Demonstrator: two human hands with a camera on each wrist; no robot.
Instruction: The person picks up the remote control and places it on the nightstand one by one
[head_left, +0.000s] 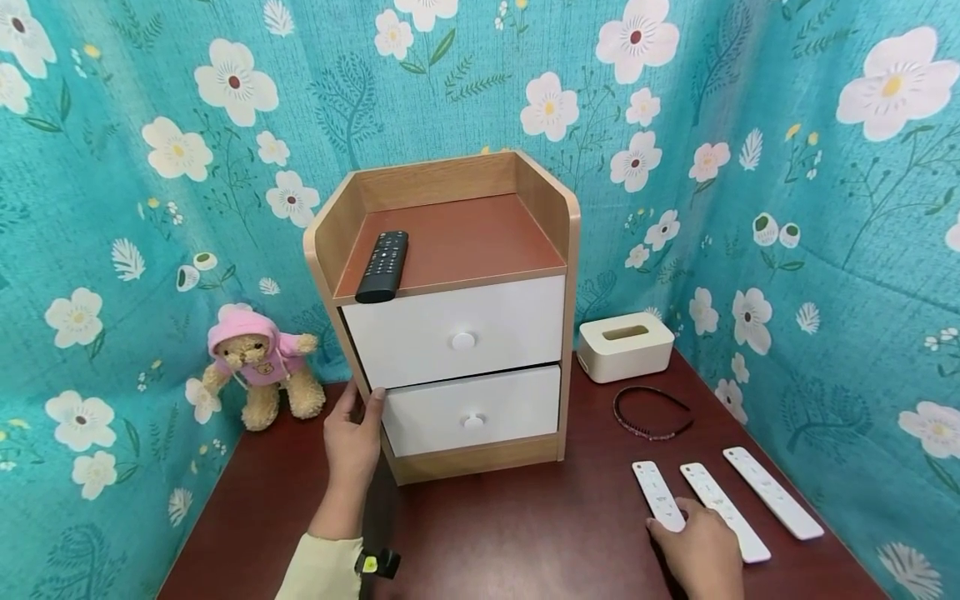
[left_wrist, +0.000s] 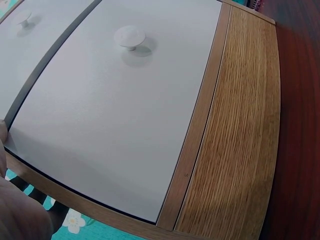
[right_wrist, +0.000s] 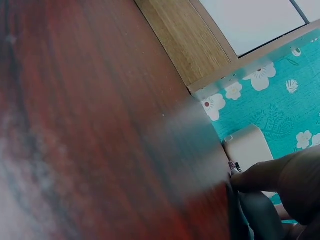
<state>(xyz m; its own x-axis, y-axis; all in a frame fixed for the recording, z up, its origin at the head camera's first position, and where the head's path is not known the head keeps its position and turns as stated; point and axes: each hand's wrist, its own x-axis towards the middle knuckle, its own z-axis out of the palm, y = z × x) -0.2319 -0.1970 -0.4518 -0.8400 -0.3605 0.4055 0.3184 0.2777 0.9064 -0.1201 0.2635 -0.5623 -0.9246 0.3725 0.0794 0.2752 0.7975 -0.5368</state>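
Observation:
A small wooden cabinet (head_left: 450, 472) with two white drawers (head_left: 495, 321) stands at the middle of the table. My left hand (head_left: 352, 437) holds its left side panel, the thumb at the front edge by the lower drawer and the fingers around the outer side. In the left wrist view, the lower drawer's round knob (left_wrist: 130, 37) shows close by. Over on the right, my right hand (head_left: 703, 546) pinches the near end of the leftmost white remote control (head_left: 656, 490), which lies on the table. Two more white remotes (head_left: 772, 492) lie beside it. A black remote (head_left: 384, 267) lies on the cabinet top.
A teddy bear in a pink hoodie (head_left: 261, 358) sits left of the cabinet. To the right are a cream tissue box (head_left: 626, 346) and a dark headband (head_left: 651, 435). Flowered turquoise cloth (head_left: 465, 92) hangs behind and on both sides of the dark red table (head_left: 480, 542).

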